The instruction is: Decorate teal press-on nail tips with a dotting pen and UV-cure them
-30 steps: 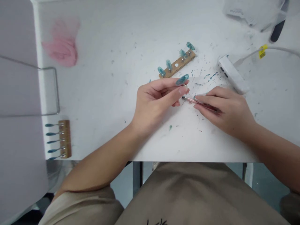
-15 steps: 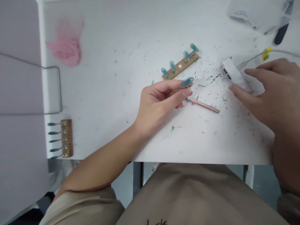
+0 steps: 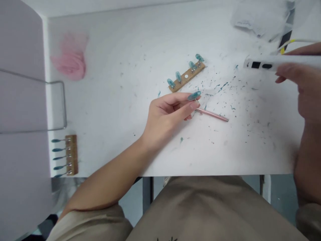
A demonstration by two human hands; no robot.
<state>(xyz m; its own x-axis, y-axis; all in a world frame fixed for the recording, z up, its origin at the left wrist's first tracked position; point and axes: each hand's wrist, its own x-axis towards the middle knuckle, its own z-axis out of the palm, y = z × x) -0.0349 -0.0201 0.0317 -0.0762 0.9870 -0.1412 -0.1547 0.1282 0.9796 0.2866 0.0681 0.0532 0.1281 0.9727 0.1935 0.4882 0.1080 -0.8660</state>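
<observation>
My left hand [image 3: 167, 115] is closed in a pinch above the table, holding a teal false nail [image 3: 194, 96] by the small stem under it. My right hand [image 3: 299, 78] is wrapped around a white handheld nail lamp [image 3: 276, 61] with a dark display and a dark button, raised at the right edge of view. Just beyond my left fingers lies a wooden nail stand [image 3: 181, 82] with several teal marbled nails and a bare white spot. A pink pen-like tool [image 3: 215, 115] lies beside my left fingertips, its near end hidden behind them.
Another wooden stand [image 3: 72, 155] with several teal nails sits at the table's left front. A pink cloth [image 3: 71, 65] lies at the back left. Clear packaging [image 3: 255, 20] and a dark-ended strip [image 3: 286, 36] are at the back right. Teal smears mark the white table [image 3: 112, 117].
My right hand has gripped the white lamp and lifted it off the table, up and to the right. My left hand keeps its pinch on the nail. The view has shifted slightly.
</observation>
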